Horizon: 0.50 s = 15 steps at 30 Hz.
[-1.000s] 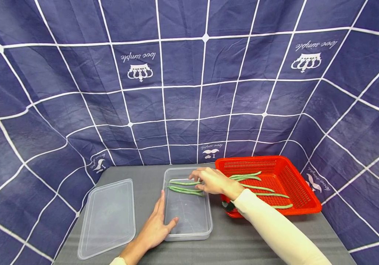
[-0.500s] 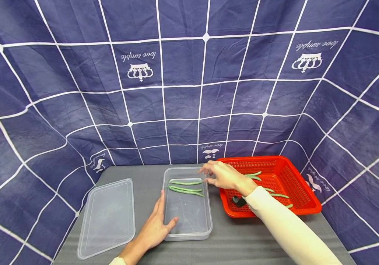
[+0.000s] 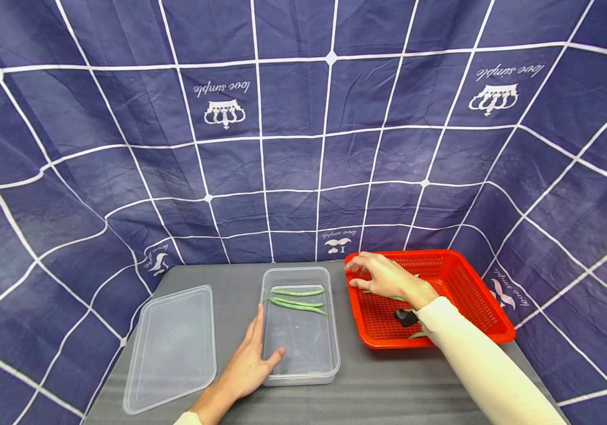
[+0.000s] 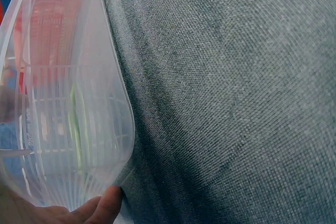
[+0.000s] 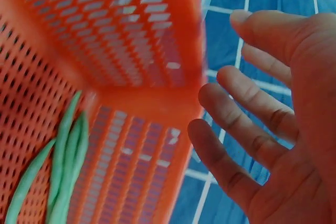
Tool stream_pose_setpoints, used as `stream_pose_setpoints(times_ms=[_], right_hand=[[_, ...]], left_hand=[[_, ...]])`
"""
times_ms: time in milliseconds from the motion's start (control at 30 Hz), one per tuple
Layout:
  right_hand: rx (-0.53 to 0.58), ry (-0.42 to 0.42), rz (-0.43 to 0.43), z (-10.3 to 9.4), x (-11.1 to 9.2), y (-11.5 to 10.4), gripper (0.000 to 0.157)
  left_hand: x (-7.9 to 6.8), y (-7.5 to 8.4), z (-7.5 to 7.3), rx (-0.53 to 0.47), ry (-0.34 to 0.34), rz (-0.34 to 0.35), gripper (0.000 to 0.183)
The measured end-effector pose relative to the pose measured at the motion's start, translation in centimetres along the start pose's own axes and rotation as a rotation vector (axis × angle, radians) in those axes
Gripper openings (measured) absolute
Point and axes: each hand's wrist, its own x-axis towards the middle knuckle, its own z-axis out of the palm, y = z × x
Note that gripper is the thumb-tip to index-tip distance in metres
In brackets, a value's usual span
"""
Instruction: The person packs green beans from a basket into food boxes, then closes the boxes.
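My left hand (image 3: 250, 359) rests along the left wall of a clear plastic box (image 3: 303, 354), its fingers straight and its thumb over the near part. Several green beans (image 3: 298, 304) lie across the far half of that box. Over the left rim of a red basket (image 3: 369, 336), my right hand (image 3: 385, 276) hovers with relaxed, parted fingers and nothing between them. In the right wrist view, more green beans (image 5: 65, 166) lie inside the basket, to the left of the fingers. The head view shows only bits of them, as the right hand and forearm cover the rest.
A flat translucent lid (image 3: 173, 348) lies on the grey table (image 3: 239, 277) to the left of the box. A blue checked curtain (image 3: 292, 165) stands behind and at both sides. The basket's right end reaches close to the right-hand curtain.
My right hand has come away from the beans in the box and moved right, over the red basket's left rim. The left hand has stayed at the box.
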Motion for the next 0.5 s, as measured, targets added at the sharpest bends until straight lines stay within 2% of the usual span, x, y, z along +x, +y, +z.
stream_pose_setpoints(times_ms=[267,500], right_hand=[[0.02,0.003,0.023,-0.3,-1.7,3.1,0.033],[0.032,-0.029,0.041,-0.6,-3.0,5.7,0.04]], left_hand=[[0.0,-0.2,0.1,-0.005,0.002,-0.003,0.117],[0.0,-0.2,0.0,-0.014,-0.004,-0.013,0.117]])
